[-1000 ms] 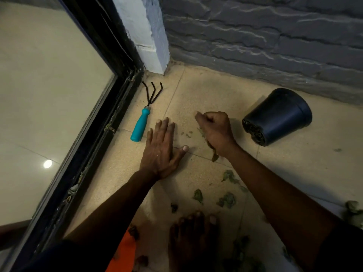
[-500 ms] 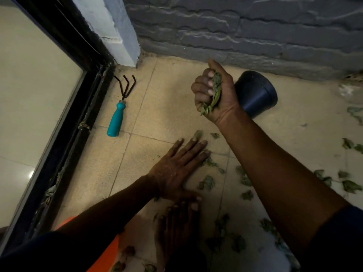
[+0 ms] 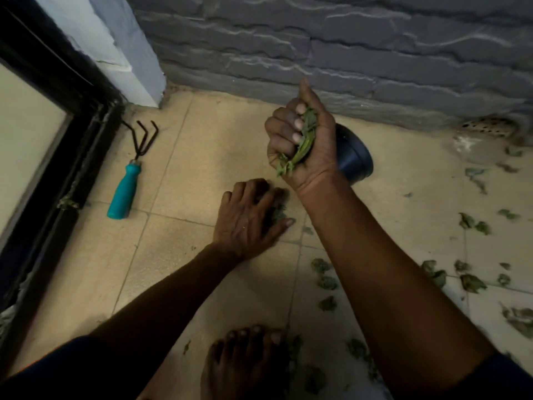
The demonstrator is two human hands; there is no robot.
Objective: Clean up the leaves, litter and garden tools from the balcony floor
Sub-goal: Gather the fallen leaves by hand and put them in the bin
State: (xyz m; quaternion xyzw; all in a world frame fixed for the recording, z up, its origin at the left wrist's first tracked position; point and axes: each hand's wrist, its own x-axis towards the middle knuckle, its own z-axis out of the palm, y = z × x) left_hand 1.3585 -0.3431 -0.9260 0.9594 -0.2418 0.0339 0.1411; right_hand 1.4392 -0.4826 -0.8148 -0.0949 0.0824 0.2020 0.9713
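While the right hand (image 3: 302, 145) was raised off the floor (image 3: 202, 157) in a fist, its fingers were curled tight round a bunch (image 3: 306, 131) of green leaves, with stems poking out below the little finger. The left hand (image 3: 249, 219) lay lower and nearer the person, palm down on the floor. Its fingers were bent over a small clump (image 3: 277, 212) of leaves and its thumb stretched out beside it. Whether the clump was gripped or only covered could not be told.

Just behind the right hand, partly hidden by it, a dark pot (image 3: 355, 158) lay on its side near the wall (image 3: 346, 53). Well to the left of the left hand lay a rake (image 3: 127, 184), its teal handle toward the person and its three dark prongs pointing toward the door frame (image 3: 57, 168). To the right of the right forearm, loose leaves (image 3: 470, 282) were scattered over the tiles, with more below the left hand around a bare foot (image 3: 245, 362). Far right of the right hand, at the base of the wall, sat a perforated drain cover (image 3: 487, 127).
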